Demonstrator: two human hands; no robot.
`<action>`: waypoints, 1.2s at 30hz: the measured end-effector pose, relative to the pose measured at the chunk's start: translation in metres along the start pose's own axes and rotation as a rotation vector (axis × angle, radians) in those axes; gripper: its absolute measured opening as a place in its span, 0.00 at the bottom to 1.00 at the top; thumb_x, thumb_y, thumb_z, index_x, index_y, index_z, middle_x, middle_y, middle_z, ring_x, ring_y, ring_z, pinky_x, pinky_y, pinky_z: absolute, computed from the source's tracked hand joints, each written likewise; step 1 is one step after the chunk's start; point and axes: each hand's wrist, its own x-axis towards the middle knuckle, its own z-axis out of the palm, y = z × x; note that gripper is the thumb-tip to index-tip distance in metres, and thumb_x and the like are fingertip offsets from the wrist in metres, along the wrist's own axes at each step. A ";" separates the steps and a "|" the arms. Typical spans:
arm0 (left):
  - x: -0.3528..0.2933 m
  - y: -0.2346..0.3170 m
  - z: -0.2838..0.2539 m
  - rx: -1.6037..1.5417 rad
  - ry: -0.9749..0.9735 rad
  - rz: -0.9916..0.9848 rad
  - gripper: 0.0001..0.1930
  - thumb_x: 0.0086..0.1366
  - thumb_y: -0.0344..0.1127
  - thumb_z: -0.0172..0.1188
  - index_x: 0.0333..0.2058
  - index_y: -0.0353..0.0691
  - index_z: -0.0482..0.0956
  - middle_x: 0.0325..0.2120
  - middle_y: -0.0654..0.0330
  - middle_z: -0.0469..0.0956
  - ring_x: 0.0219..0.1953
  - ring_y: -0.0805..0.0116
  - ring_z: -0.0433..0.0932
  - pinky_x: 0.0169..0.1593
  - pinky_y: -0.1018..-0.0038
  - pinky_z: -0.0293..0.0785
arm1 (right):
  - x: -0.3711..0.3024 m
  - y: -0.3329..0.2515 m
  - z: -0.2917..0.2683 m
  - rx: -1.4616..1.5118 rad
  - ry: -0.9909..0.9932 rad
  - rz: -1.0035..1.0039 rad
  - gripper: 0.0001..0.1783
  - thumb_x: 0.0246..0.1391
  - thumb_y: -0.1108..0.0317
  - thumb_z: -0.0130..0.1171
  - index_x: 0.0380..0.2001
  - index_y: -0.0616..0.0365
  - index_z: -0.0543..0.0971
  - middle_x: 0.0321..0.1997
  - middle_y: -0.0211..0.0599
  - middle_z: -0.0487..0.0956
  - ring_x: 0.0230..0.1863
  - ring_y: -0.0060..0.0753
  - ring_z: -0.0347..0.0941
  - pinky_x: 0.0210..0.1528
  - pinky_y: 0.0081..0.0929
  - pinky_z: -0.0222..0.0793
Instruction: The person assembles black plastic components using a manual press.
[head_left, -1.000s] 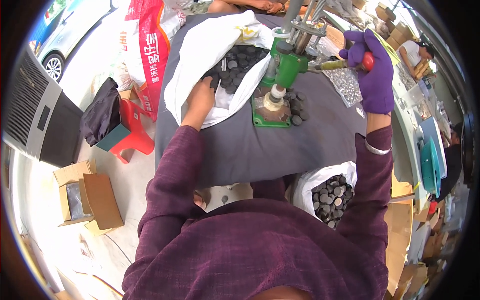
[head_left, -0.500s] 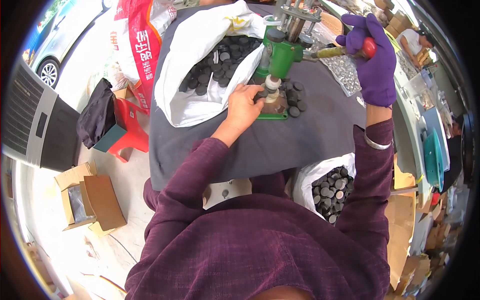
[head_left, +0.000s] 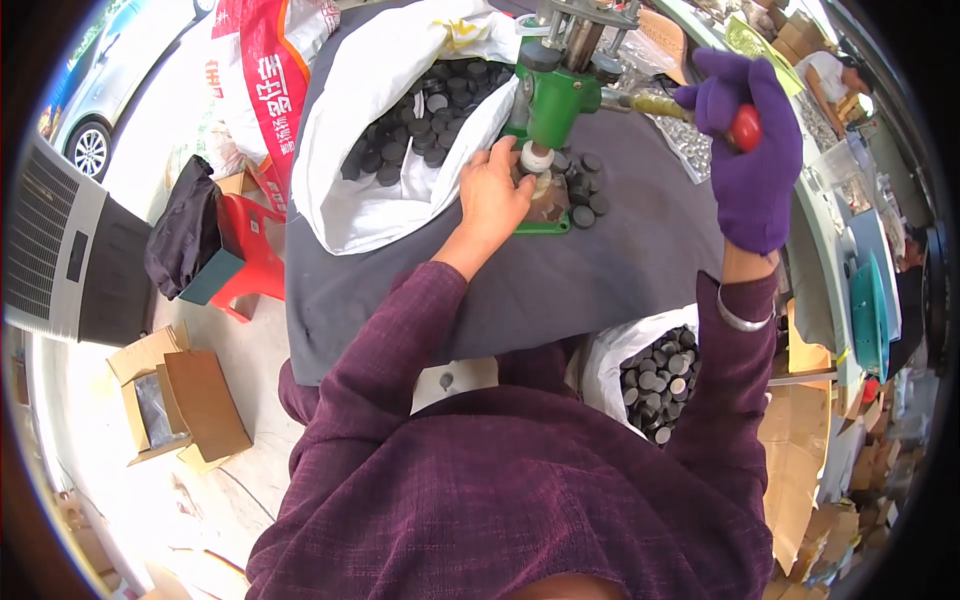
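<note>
A green hand press (head_left: 560, 105) stands on the dark-cloth table, its white round tip (head_left: 537, 157) low over the metal base. Close beside that tip, my bare left hand (head_left: 492, 200) has its thumb and fingers curled in at the base. Whatever lies between the fingertips is hidden. At the right, my right hand (head_left: 750, 160), in a purple glove, is closed round the red knob (head_left: 745, 128) of the press lever (head_left: 650, 104). Several black discs (head_left: 585, 185) lie loose at the right of the base.
A white sack (head_left: 335, 205) full of black discs lies open left of the press. Another white bag (head_left: 610, 360) of discs is below the table edge. A clear bag of small metal parts (head_left: 690, 140) lies beyond the lever. Left are a red stool (head_left: 245, 250) and an open carton (head_left: 205, 405).
My right hand has drawn the lever's red knob down and slightly nearer to me. My left hand stays by the press base, its fingers a little shifted. The whole view has moved slightly.
</note>
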 end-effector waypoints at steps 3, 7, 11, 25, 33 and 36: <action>0.000 -0.003 -0.006 0.006 0.002 -0.013 0.30 0.49 0.30 0.65 0.52 0.34 0.67 0.37 0.55 0.82 0.41 0.53 0.76 0.45 0.61 0.72 | -0.029 0.000 0.008 -0.065 0.065 0.008 0.20 0.67 0.65 0.38 0.34 0.69 0.76 0.22 0.33 0.70 0.25 0.26 0.68 0.43 0.35 0.75; -0.001 0.001 -0.011 -0.199 -0.091 -0.117 0.31 0.48 0.28 0.61 0.54 0.33 0.64 0.39 0.53 0.81 0.41 0.49 0.76 0.47 0.55 0.68 | -0.127 0.032 0.020 -0.159 0.016 -0.094 0.12 0.61 0.67 0.45 0.28 0.61 0.74 0.22 0.34 0.72 0.28 0.28 0.70 0.59 0.46 0.65; 0.003 -0.027 -0.036 -0.049 0.131 0.055 0.21 0.47 0.25 0.59 0.44 0.35 0.75 0.35 0.49 0.80 0.39 0.47 0.78 0.44 0.60 0.73 | -0.121 0.022 0.021 -0.022 0.026 0.024 0.09 0.56 0.71 0.48 0.28 0.61 0.76 0.23 0.33 0.74 0.27 0.26 0.69 0.63 0.45 0.60; 0.019 -0.101 -0.092 0.540 -0.083 -0.269 0.19 0.53 0.36 0.62 0.45 0.40 0.79 0.42 0.53 0.79 0.42 0.51 0.77 0.46 0.59 0.73 | 0.028 -0.008 -0.002 0.231 0.008 0.265 0.24 0.65 0.60 0.39 0.35 0.70 0.79 0.17 0.29 0.67 0.22 0.23 0.64 0.38 0.28 0.72; 0.012 -0.093 -0.086 0.180 0.269 -0.064 0.24 0.46 0.30 0.69 0.46 0.41 0.77 0.35 0.55 0.80 0.38 0.57 0.78 0.43 0.64 0.74 | 0.042 0.002 -0.003 0.283 0.029 0.282 0.25 0.66 0.58 0.39 0.37 0.70 0.78 0.17 0.30 0.66 0.21 0.25 0.64 0.39 0.32 0.74; 0.007 -0.045 -0.074 -0.108 0.071 -0.085 0.30 0.45 0.29 0.68 0.50 0.42 0.71 0.33 0.53 0.79 0.37 0.53 0.77 0.43 0.62 0.74 | 0.041 0.007 -0.003 0.328 0.044 0.265 0.26 0.66 0.57 0.38 0.36 0.71 0.78 0.17 0.31 0.65 0.21 0.25 0.63 0.39 0.32 0.74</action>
